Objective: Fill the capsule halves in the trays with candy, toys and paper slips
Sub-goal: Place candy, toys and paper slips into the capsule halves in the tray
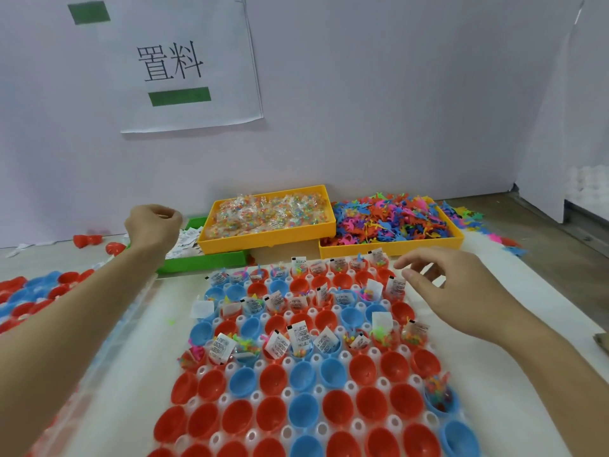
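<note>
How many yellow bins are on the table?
2. The candy bin sits centre back, partly on the green bin; the toy bin is right of it, touching. None seems hidden.

We are looking at a small manual packing station, workshop rather than home. We are seeing a printed sign (184,65) with Chinese characters and green bars hanging on a plain white partition wall (395,94). We are noting bulk stock sitting in bins: a yellow tray of wrapped candy (268,214), a second yellow tray of plastic toys (392,222), a green tray of paper slips (197,249). We are counting many red and blue capsule halves sitting in a white cell tray (296,374).
</note>
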The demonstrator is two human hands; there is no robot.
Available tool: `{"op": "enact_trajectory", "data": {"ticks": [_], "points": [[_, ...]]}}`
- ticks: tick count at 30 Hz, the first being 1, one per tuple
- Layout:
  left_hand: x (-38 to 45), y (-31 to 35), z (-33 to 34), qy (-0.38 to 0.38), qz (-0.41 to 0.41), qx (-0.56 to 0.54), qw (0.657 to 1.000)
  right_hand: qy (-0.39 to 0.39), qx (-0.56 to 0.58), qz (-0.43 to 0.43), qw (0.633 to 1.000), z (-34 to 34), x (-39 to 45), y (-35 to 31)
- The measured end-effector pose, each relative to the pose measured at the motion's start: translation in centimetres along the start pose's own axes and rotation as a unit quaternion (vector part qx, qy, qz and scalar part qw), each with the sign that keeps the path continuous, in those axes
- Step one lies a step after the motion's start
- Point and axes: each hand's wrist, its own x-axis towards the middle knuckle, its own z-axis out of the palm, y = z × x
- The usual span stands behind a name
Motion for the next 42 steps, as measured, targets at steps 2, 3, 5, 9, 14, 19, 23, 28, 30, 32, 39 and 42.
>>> {"op": "enact_trajectory", "data": {"ticks": [2,3,5,9,14,19,23,28,30,32,39,42], "points": [[-2.0,0.8,-1.0,-0.001,0.000,-0.075,0.997,0.002,0.007,0.002,1.000,-0.1,-0.1,-0.3],[-3.5,1.2,-1.4,-0.021,0.003,-0.115,0.993,0.004,0.012,0.001,1.000,-0.2,-0.1,-0.6],[-7.4,2.4,-2.2,-0.096,0.022,-0.190,0.977,0.005,0.028,-0.004,1.000,-0.3,-0.3,-1.3],[-15.5,5.5,-3.4,-0.265,0.110,-0.210,0.935,-0.025,0.108,-0.019,0.994,-0.7,-0.6,-3.2],[-21.0,8.8,-3.6,-0.392,0.175,-0.200,0.881,-0.142,0.203,-0.027,0.969,-1.1,-1.4,-5.2],[-22.7,9.2,-3.0,-0.412,0.209,-0.203,0.863,-0.153,0.265,-0.041,0.951,-0.3,-1.6,-6.0],[-22.9,8.7,-2.4,-0.410,0.201,-0.181,0.871,-0.135,0.260,-0.029,0.956,-0.1,-1.6,-6.1],[-22.9,8.5,-2.1,-0.432,0.171,-0.169,0.869,-0.123,0.240,-0.002,0.963,0.0,-1.6,-5.7],[-22.9,8.4,-2.0,-0.436,0.166,-0.166,0.869,-0.111,0.243,0.001,0.964,0.0,-1.5,-5.7],[-22.8,8.4,-2.0,-0.441,0.161,-0.162,0.868,-0.106,0.244,-0.001,0.964,-0.1,-1.5,-5.6],[-22.7,8.3,-1.9,-0.464,0.144,-0.161,0.859,-0.098,0.258,-0.004,0.961,-1.1,-1.4,-5.5],[-22.4,8.3,-2.0,-0.460,0.142,-0.175,0.859,-0.153,0.256,-0.003,0.954,-3.5,-1.6,-4.8]]}}
